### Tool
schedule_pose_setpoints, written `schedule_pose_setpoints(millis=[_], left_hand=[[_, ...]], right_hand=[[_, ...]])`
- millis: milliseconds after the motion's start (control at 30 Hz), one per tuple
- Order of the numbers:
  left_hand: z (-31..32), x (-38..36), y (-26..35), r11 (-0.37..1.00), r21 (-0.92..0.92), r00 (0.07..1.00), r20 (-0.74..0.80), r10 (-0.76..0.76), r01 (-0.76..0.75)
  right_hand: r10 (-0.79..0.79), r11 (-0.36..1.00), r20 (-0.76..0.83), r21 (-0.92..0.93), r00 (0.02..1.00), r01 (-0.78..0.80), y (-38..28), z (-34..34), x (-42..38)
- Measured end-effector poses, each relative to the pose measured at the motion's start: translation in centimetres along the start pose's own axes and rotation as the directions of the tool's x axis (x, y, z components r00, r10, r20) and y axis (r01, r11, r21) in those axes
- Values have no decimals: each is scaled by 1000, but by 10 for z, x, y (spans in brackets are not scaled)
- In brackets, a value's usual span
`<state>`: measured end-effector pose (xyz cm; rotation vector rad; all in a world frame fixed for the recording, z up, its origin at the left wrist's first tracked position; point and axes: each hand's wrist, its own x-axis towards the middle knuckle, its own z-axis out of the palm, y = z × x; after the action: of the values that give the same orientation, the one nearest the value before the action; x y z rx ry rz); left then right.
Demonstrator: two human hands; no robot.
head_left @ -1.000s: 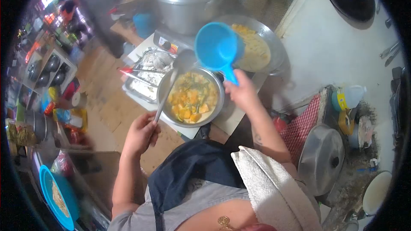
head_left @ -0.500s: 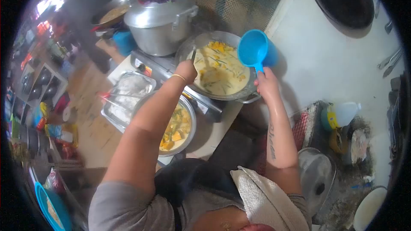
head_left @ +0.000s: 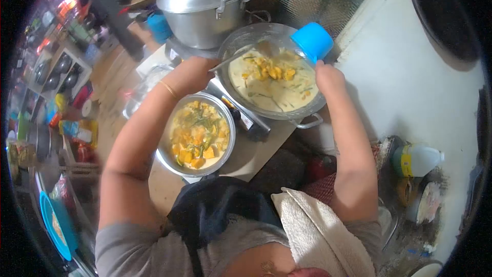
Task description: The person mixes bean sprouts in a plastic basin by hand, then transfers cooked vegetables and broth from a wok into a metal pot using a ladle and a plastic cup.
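Observation:
My left hand is closed on the handle of a metal ladle, whose far end reaches over the wide pan. Creamy stew with yellow chunks and green pieces fills the pan. My right hand grips the handle of a blue dipper, which is tilted over the pan's right rim, its opening turned away from view. Nearer my body, a round metal pot holds more stew with orange chunks and green beans.
A large lidded pot stands behind the pan. Foil or plastic-covered food lies left of the stove. A dark pan hangs on the white wall, with a plastic jug lower right. A blue basin is at lower left.
My left hand has moved left and up, drawing the ladle's handle back. The dipper has tipped over toward the pan. The view has shifted, showing more of the near pot.

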<state>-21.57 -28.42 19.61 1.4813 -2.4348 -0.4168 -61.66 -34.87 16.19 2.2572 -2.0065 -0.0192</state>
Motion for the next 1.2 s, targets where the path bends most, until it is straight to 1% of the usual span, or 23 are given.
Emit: schedule_pose_setpoints(millis=[67,100,133,200,267,300,333,367,400,433,500,567,667,700,733,767,800,833,900,933,967,1100,1200], left_hand=[[4,-4,3,995,59,996,-48,-74,77],[13,0,3,979,105,985,-34,-171,174],[26,7,-3,976,138,986,-49,-162,167],[53,14,-4,966,69,968,-9,-250,250],[66,10,10,978,85,978,74,-196,190],[68,4,26,949,46,942,113,-316,313],[73,0,32,974,194,969,194,-154,116],[79,-3,36,943,319,955,295,0,-98],[84,-5,40,853,416,904,407,135,-315],[90,-8,52,889,413,934,355,42,-197],[96,-12,76,971,240,955,288,-73,2],[90,-18,96,894,311,918,332,217,-324],[101,-17,123,907,272,925,292,242,-323],[104,-16,132,956,235,957,270,110,-177],[104,-17,137,996,78,973,229,26,-45],[103,-19,140,993,-85,977,204,-66,85],[101,-23,142,946,-249,968,195,-160,207],[94,-29,145,945,-250,972,150,-179,212],[68,-45,154,943,-247,975,56,-215,222],[61,-49,153,962,-201,983,33,-183,186],[54,-54,151,977,-153,989,14,-148,148],[33,-75,142,998,28,997,-69,-47,49],[9,-100,133,999,42,996,-86,2,2]], right_hand=[[-45,998,11,-50,999,45,2,21,11],[-52,997,24,-52,998,53,2,29,16],[-57,997,35,-54,998,59,-1,33,20],[-50,998,62,37,997,48,-12,37,23],[-39,993,112,111,993,26,-20,51,23],[-34,990,141,138,989,15,-24,59,27],[-29,987,171,163,985,1,-27,63,27],[-28,981,170,196,985,-6,-32,61,21],[-25,973,164,230,986,-14,-40,60,15],[-20,964,158,265,987,-23,-50,59,9],[46,916,178,385,983,-112,-74,54,-4],[98,854,217,483,971,-194,-93,60,-9],[165,763,298,565,940,-313,-123,70,-5],[203,742,321,566,925,-359,-130,68,-6],[221,714,316,592,922,-374,-131,66,-9],[239,684,311,618,920,-387,-133,65,-11],[257,654,306,643,916,-399,-134,64,-13],[288,568,279,720,916,-398,-130,77,-11],[372,305,299,855,879,-420,-135,62,-19],[411,122,355,892,840,-436,-145,26,-40],[437,-66,416,899,797,-433,-152,1,-54],[409,-488,470,837,782,-247,-158,-14,-76],[292,-577,336,808,895,-115,-161,-12,-96]])
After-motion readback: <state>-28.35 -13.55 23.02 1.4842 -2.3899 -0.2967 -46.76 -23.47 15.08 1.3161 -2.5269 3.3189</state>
